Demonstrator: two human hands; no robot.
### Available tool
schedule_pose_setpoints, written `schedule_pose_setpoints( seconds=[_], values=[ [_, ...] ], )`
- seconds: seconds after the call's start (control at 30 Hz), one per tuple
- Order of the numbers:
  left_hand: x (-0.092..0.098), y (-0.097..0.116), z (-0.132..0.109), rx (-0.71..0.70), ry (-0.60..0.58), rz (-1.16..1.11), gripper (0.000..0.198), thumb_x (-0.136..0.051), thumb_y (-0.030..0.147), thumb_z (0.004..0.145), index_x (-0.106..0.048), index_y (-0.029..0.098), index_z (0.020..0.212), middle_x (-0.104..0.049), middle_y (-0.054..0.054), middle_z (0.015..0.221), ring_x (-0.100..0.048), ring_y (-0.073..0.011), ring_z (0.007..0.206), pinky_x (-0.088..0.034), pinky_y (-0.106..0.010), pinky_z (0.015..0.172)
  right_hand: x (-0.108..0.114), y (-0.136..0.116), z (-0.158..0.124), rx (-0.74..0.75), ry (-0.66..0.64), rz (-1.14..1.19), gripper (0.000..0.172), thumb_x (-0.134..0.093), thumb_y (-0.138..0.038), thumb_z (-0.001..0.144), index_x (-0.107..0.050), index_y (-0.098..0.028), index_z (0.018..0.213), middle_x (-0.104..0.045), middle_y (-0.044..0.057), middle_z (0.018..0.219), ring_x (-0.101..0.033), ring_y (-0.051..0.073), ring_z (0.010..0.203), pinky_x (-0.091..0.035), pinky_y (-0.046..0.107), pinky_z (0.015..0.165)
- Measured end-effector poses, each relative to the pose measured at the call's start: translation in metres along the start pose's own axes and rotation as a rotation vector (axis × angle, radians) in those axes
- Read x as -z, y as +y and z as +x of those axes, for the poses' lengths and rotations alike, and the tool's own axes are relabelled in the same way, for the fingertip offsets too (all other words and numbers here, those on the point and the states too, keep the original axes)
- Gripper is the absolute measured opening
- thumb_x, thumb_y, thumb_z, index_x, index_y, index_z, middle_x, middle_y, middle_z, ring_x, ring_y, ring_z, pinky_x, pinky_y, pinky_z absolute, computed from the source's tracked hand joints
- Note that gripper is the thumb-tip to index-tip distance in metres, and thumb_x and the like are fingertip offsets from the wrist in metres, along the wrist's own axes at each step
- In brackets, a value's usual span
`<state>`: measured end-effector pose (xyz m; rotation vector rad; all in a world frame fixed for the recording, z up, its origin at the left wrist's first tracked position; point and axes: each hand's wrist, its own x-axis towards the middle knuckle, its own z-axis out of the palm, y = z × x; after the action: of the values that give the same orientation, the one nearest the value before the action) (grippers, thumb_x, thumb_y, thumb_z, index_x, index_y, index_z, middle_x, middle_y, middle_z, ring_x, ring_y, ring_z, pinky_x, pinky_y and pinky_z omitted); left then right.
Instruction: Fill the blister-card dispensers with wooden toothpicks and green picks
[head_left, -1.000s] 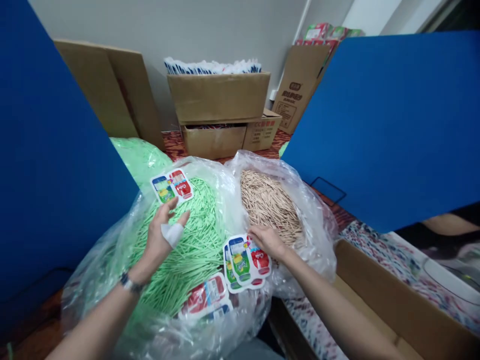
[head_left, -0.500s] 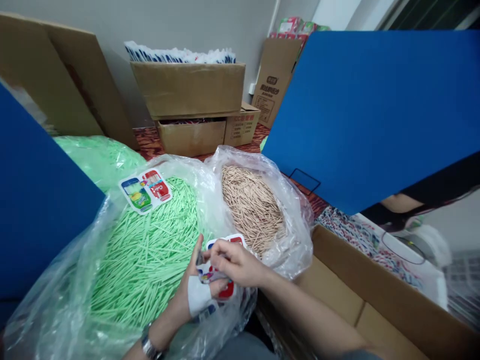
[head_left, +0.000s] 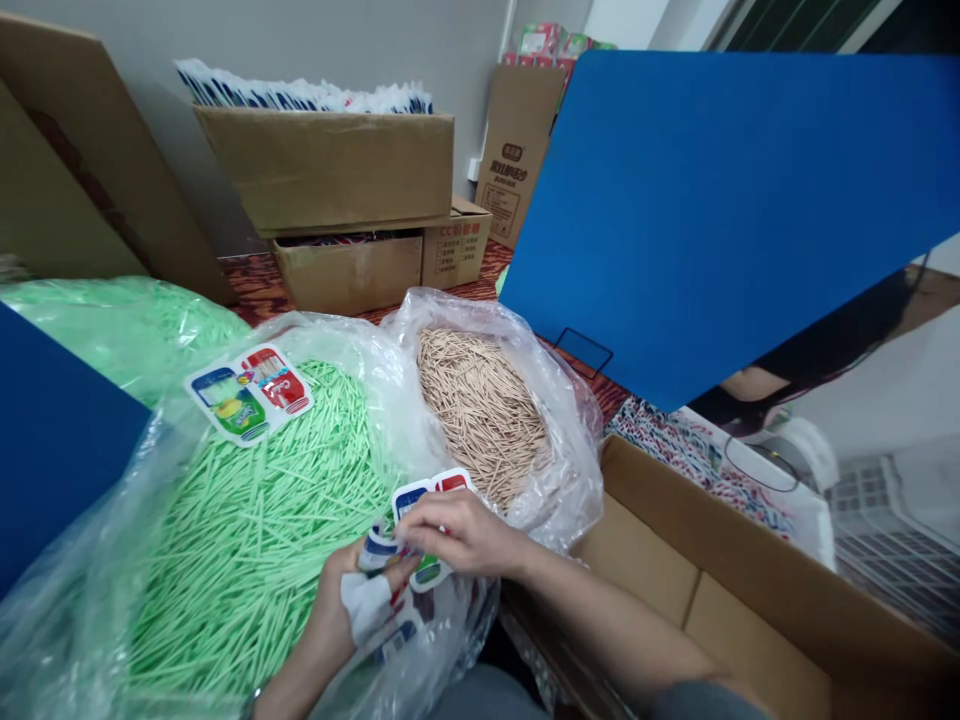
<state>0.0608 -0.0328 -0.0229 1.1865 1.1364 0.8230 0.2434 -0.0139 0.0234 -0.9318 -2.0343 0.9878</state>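
Observation:
Low in the middle, my left hand (head_left: 335, 605) is closed on a printed pouch (head_left: 377, 550), with a white band or patch across the palm side. My right hand (head_left: 466, 535) pinches at the pouch's edge; its fingertips are partly hidden. Just beyond sits another pouch (head_left: 410, 495) with blue and red can pictures, partly covered by my right hand. Under both hands is a clear plastic bag. The big bag to the left holds thin green sticks (head_left: 270, 530), on which a filled-looking two-can pouch (head_left: 251, 393) lies flat. Thin tan sticks (head_left: 484, 410) fill the smaller bag.
At right stands an open cardboard box (head_left: 675, 570); beyond it a white tub (head_left: 810, 545) holds striped packets. Blue panels (head_left: 720, 210) flank both sides. Stacked cartons (head_left: 330, 170) stand at the back. Part of another person (head_left: 817, 350) shows behind the right panel.
The view has shifted right, so the surroundings sit further left. My left hand has tilted with its fingers curled more round the pouch; my right hand stays at the pouch's edge.

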Motion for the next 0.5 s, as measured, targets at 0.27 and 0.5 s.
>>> schedule_pose_setpoints(
  seconds=[0.27,0.5],
  values=[
    [0.006,0.0,-0.004,0.045,0.055,0.033,0.034,-0.077,0.036,0.062,-0.075,0.009,0.083,-0.076,-0.012,0.083,-0.071,-0.0308,0.076,-0.058,-0.037,0.07,0.076,0.093,0.015,-0.417,0.241,-0.636,0.025,-0.041,-0.025,0.094,-0.06,-0.017,0.108,-0.067,0.007,0.102,-0.06,0.017,0.095,-0.044,0.03,0.086],
    [0.007,-0.012,-0.003,0.055,0.026,0.08,0.039,-0.076,0.04,0.063,-0.075,0.01,0.087,-0.077,-0.011,0.085,-0.071,-0.0294,0.077,-0.058,-0.036,0.072,0.074,0.125,0.049,-0.488,0.001,-0.968,0.035,-0.042,-0.034,0.093,-0.054,-0.025,0.125,-0.057,0.01,0.116,-0.054,0.021,0.101,-0.043,0.032,0.084]
  ],
)
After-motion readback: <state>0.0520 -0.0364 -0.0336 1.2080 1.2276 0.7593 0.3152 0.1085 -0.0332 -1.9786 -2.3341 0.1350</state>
